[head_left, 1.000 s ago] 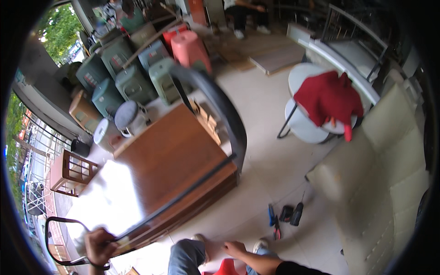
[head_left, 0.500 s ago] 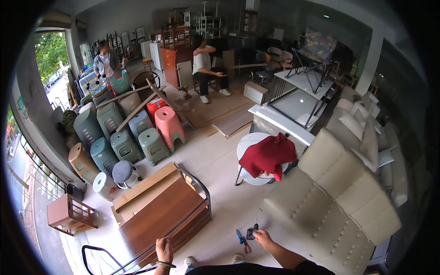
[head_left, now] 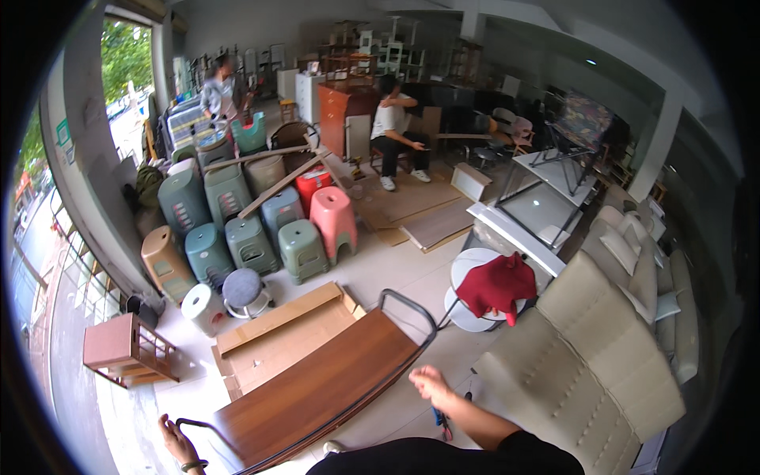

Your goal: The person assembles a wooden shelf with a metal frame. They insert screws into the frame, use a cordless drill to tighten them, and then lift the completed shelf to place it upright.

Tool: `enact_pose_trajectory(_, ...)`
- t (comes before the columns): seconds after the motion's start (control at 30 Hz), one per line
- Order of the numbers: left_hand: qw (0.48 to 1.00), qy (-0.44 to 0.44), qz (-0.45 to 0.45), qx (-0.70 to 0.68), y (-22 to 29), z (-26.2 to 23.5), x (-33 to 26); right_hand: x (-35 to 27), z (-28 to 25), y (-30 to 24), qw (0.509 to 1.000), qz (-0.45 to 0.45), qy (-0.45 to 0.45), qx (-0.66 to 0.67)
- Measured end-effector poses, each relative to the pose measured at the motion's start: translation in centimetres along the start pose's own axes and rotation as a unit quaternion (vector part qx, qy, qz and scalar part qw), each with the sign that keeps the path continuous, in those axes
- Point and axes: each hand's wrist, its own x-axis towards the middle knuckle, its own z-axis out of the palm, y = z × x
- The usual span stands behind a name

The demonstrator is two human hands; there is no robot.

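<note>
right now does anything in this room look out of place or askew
Yes. Long wooden planks lie slanted across the stacked plastic stools instead of flat. A red cloth is draped over the round white table, and flat wooden boards lie loose on the floor.

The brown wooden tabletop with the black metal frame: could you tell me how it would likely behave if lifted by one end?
The brown wooden tabletop looks rigid, a flat board on a black tube frame, so it should not flex. It is probably heavy for one person; the left hand grips the frame's near end. Being long, it may swing or tilt.
</note>
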Motion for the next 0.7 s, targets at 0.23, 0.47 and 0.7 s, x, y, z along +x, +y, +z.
enact_pose_trajectory(0.23, 0.948, -0.191, -0.227, 0.112, -3.7, -3.0, 2.2, 9.8, 4.4, -12.0, 0.837, -0.299, 0.215, -0.404)
enact_pose_trajectory(0.47, 0.962, -0.217, -0.096, 0.136, -3.2, 1.0, 0.1, 16.9, 1.9, -16.6, 0.68, -0.158, 0.221, -0.681)
enact_pose_trajectory(0.7, 0.945, -0.095, -0.174, 0.262, -11.5, -3.7, -1.5, 23.5, 0.0, -14.5, 0.812, -0.13, 0.08, -0.564)
